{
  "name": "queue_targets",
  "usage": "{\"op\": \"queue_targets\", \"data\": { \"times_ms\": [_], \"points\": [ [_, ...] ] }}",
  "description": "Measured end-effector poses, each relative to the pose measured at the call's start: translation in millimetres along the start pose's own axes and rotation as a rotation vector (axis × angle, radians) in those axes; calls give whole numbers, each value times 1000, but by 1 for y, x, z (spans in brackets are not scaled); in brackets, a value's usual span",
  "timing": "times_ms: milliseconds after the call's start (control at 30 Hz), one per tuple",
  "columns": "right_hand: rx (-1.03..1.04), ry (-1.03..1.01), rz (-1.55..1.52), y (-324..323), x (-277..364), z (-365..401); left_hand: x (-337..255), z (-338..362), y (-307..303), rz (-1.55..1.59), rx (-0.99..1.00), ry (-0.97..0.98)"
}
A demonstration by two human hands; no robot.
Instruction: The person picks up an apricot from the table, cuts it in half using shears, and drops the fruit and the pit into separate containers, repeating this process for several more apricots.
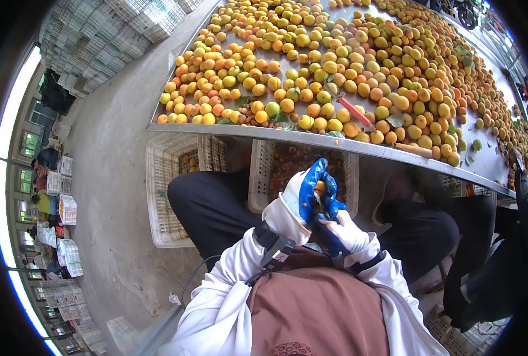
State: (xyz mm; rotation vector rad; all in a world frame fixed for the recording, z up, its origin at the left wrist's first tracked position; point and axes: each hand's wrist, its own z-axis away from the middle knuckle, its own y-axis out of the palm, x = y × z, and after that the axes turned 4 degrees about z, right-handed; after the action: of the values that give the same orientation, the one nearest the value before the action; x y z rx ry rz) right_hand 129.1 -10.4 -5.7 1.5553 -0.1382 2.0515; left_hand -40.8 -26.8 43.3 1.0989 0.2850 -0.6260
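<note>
Both my hands wear white gloves with blue coated palms and fingers, and they meet in front of my body below the table edge. Fingers of my left hand [302, 199] are closed round an orange-yellow apricot [319, 186], of which only a small part shows. My right hand [340, 228] is closed against the same apricot from the other side. Whether something else sits between the palms is hidden. Just beyond the hands, a metal sorting table [246, 130] bears many loose apricots [329, 68]. A red-handled knife [354, 111] lies among them near the edge.
Below the table stand a white crate [160, 196] with some apricots and another crate [257, 178] holding brownish pieces. A co-worker's dark sleeve [525, 193] is at the right. Stacked crates [107, 41] and people sit farther left across the concrete floor.
</note>
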Motion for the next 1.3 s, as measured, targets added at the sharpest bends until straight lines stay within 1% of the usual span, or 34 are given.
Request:
{"op": "queue_targets", "data": {
  "times_ms": [33, 67, 100, 133, 167, 200, 233, 267, 300, 367, 400, 433, 467, 500, 533, 567, 600, 633, 667, 700, 733, 800, 867, 900, 933, 967, 1000, 1067, 1100, 1133, 1200, 1233, 1267, 1300],
  "points": [
    [-84, -175, -62, 7, -3, -3, 1, 2, 4, 19, -51, 30],
    [-86, -175, -62, 6, -3, -2, 3, 2, 7, 39, -101, 60],
    [-14, -4, -374, 6, -2, 0, 8, -8, -2, -52, -116, 149],
    [60, 171, -682, 7, 1, 0, 7, -10, -6, -50, -115, 148],
    [106, 158, -733, 10, 3, -5, 6, -11, -7, -140, -53, 228],
    [104, 159, -725, 6, -1, -7, 4, -14, -9, -229, 9, 311],
    [203, 231, -897, 0, -10, -10, 1, -18, -12, -312, -14, 322],
    [304, 306, -1069, -3, -14, -11, 3, -24, -19, -309, -14, 324],
    [344, 206, -1079, -2, -9, -10, 5, -31, -29, -248, -107, 358],
    [311, 174, -1118, -1, -1, -7, 5, -40, -40, -174, -315, 426],
    [273, 144, -1164, -1, 0, -5, 2, -40, -45, -164, -310, 428],
    [271, 140, -1164, -1, -8, -9, -1, -39, -51, -333, -318, 524],
    [-39, 31, -568, -3, -23, -18, -7, -36, -54, -501, -322, 620],
    [-334, -74, 41, -5, -37, -28, -20, -23, -49, -591, -331, 630],
    [-612, -172, 664, -7, -41, -33, -34, -8, -38, -662, -329, 739],
    [-692, -73, 779, 4, -18, -24, -50, 13, -21, -639, -413, 733],
    [-669, -72, 623, 0, -23, -24, -61, 28, -19, -623, -527, 808],
    [-659, -86, 622, 1, -17, -21, -65, 30, -31, -568, -797, 1081],
    [-648, -99, 617, 3, -13, -18, -95, 57, -42, -651, -793, 933],
    [-657, -105, 614, 1, -14, -17, -110, 63, -64, -662, -861, 1252],
    [-666, -84, 652, 0, -15, -17, -135, 84, -84, -751, -866, 1259],
    [-686, -83, 685, -1, -19, -14, -172, 123, -94, -793, -844, 1276],
    [-660, -95, 709, -1, -18, -10, -205, 162, -158, -891, -830, 1293],
    [-656, -93, 739, -1, -17, -8, -217, 178, -190, -1025, -962, 1244],
    [-669, -96, 733, -2, -12, -6, -221, 187, -208, -1158, -1095, 1188],
    [-665, -90, 742, -1, -7, -4, -214, 192, -178, -1573, -1276, 1077],
    [-659, -84, 751, 0, -1, 0, -206, 187, -167, -1581, -1266, 1083],
    [-649, -94, 749, -1, 18, 9, -198, 183, -155, -1782, -1401, 1155],
    [-679, -140, 810, -3, 29, 15, -204, 175, -161, -1638, -1184, 1170],
    [-706, -189, 875, -6, 41, 21, -202, 166, -167, -1568, -1072, 1155],
    [-805, -327, 961, -20, 71, 35, -188, 129, -134, -1290, -867, 1136],
    [-852, -385, 1010, -31, 87, 42, -182, 111, -118, -1361, -821, 1091],
    [-890, -366, 1155, -45, 101, 49, -175, 94, -103, -1430, -774, 1046],
    [-963, -360, 1262, -59, 111, 54, -169, 76, -87, -1536, -666, 1062]
  ]
}}
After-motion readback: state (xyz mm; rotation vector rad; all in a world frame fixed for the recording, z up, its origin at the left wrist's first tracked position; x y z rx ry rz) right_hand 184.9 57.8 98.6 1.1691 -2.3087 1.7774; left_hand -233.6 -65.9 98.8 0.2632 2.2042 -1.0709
